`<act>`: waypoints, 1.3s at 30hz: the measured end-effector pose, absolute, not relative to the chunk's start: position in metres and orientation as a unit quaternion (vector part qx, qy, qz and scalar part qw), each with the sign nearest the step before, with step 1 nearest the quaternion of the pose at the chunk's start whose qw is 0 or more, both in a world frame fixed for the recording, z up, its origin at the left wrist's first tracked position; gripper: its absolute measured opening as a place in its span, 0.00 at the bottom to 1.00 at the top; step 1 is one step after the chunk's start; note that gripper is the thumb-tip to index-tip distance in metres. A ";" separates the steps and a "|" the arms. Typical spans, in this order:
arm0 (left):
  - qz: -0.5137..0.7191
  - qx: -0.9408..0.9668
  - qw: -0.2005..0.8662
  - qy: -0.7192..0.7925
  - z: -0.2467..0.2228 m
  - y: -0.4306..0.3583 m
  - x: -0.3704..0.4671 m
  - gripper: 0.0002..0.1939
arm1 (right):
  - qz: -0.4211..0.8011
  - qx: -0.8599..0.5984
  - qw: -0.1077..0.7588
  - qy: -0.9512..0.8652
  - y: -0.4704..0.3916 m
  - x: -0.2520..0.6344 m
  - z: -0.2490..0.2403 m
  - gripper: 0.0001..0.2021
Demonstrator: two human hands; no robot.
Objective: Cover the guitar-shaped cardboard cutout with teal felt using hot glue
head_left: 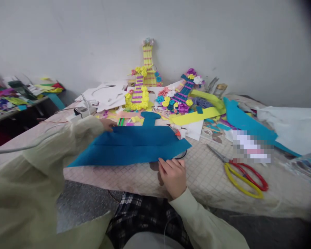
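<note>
A wide blue sheet, which looks like felt or stiff cloth, lies across the front of the table with a lengthwise fold line. My right hand pinches its near edge, right of the middle, with the fingers curled. At the far left edge, my left hand has its fingers closed at the border of the sheet; its thumb is hidden. Behind the sheet a blue piece with a rounded, wider top sticks out. Scissors with one red and one yellow handle lie to the right, blades apart from the sheet.
Yellow flowered ornament and blue flowered ornament stand at the back among scraps. A yellow strip, blue offcut and white sheet lie right. A white cable crosses on the left. A glass jar stands behind.
</note>
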State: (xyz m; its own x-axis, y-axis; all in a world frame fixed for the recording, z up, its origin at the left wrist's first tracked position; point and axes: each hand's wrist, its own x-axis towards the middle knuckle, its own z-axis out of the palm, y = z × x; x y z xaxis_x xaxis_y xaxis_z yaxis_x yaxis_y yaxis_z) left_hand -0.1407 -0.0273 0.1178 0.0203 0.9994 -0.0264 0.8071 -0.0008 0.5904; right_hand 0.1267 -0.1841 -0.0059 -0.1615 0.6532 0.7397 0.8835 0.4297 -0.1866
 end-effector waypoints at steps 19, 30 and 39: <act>0.424 0.231 0.741 0.467 0.003 -0.206 0.004 0.18 | -0.084 -0.528 0.356 -0.767 -0.200 0.134 -0.017 0.08; 0.417 0.302 0.656 0.552 -0.002 -0.200 0.015 0.27 | -0.073 -0.526 0.351 -0.771 -0.203 0.135 -0.012 0.09; 0.448 0.268 0.644 0.559 0.000 -0.201 0.024 0.25 | -0.036 -0.527 0.387 -0.756 -0.217 0.177 0.003 0.12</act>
